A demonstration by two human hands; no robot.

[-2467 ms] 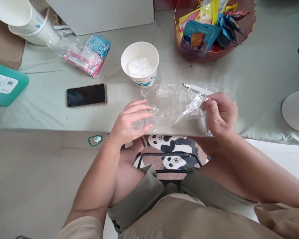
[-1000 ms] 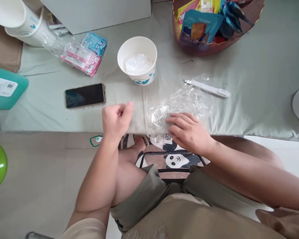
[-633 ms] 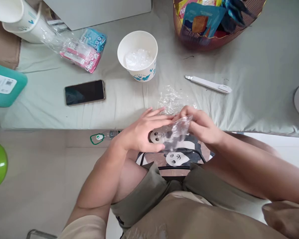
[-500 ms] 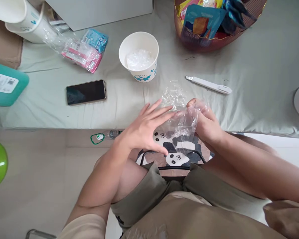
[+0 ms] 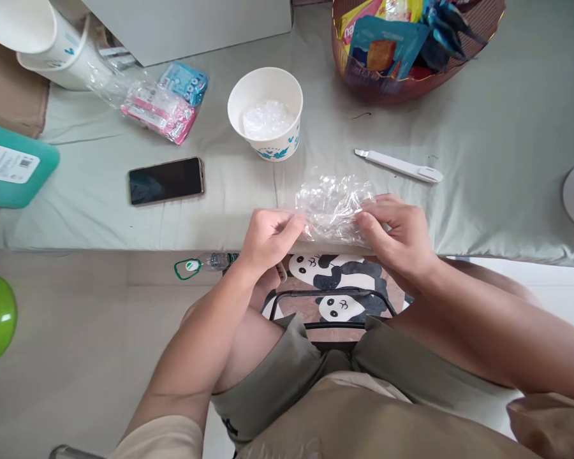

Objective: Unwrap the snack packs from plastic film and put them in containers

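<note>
A crumpled sheet of clear plastic wrap [image 5: 333,205] lies at the front edge of the pale green bedsheet [image 5: 483,140]. My left hand [image 5: 269,236] pinches its left end with curled fingers. My right hand [image 5: 398,233] grips its right end, fingers closed over it. Just beyond stands a white paper cup [image 5: 266,112] with more crumpled clear plastic inside. A white utility knife [image 5: 399,166] lies to the right of the wrap, apart from both hands.
A dark phone [image 5: 166,181] lies left of the cup. Pink and blue packets in plastic [image 5: 165,104] and stacked paper cups [image 5: 43,41] sit at the back left, a teal box [image 5: 9,169] at the far left. A snack basket [image 5: 402,44] stands at the back right.
The wrap, spread wide before, is now bunched small. Half a second ago my left hand was open and flat; now it pinches the wrap's left end, and both hands rest on the sheet's edge.
</note>
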